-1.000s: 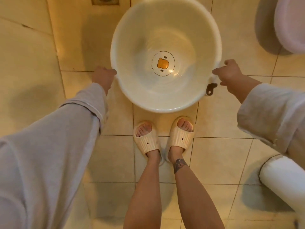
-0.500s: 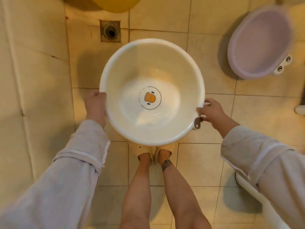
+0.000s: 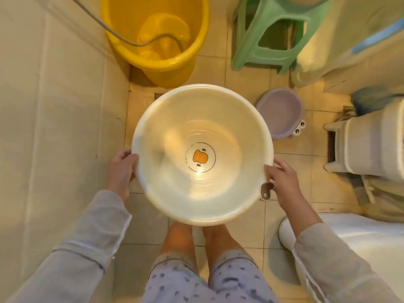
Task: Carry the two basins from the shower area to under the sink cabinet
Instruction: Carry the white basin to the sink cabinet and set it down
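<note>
White basin (image 3: 175,132) aloft, left hand (image 3: 121,171) and right hand (image 3: 282,182) fingers curled tight on opposite rims.

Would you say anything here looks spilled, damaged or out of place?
Nothing alarming: the white basin is empty, level, gripped by the left hand and right hand. The purple basin sits upright on the floor. Only a hose trails into the yellow bucket.
</note>
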`<state>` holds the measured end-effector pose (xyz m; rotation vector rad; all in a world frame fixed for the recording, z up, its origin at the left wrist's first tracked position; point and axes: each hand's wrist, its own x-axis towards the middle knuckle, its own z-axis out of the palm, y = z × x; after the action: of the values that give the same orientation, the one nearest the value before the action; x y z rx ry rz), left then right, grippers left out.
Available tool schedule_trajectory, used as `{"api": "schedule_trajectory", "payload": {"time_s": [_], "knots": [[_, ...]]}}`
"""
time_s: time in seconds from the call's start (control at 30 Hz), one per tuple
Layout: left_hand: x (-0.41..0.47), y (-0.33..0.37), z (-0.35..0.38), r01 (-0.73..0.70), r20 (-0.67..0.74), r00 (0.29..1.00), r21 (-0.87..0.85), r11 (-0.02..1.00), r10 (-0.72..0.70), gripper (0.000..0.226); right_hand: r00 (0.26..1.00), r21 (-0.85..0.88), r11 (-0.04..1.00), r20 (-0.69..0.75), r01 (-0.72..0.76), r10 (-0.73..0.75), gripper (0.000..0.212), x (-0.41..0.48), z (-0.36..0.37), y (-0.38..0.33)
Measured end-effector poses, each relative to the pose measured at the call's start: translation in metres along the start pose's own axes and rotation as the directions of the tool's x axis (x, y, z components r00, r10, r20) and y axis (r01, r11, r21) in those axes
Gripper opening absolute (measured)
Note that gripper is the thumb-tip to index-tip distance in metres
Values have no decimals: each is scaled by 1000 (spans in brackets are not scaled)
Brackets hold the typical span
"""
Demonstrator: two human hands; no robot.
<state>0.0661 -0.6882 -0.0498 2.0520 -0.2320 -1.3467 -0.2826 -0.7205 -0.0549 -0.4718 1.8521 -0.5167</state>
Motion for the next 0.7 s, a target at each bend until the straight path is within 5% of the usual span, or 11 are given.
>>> {"api": "schedule_trajectory", "payload": {"time_s": [0.27, 0.7], "knots": [[-99, 37, -28, -114, 122, 985, -65, 991, 121, 34, 996, 156, 984, -22, 91, -89, 39, -97, -54, -23], [-96, 63, -11, -123, 440, 894, 47, 991, 90, 35, 984, 551, 828, -179, 106, -6, 39, -168, -81, 36]]}}
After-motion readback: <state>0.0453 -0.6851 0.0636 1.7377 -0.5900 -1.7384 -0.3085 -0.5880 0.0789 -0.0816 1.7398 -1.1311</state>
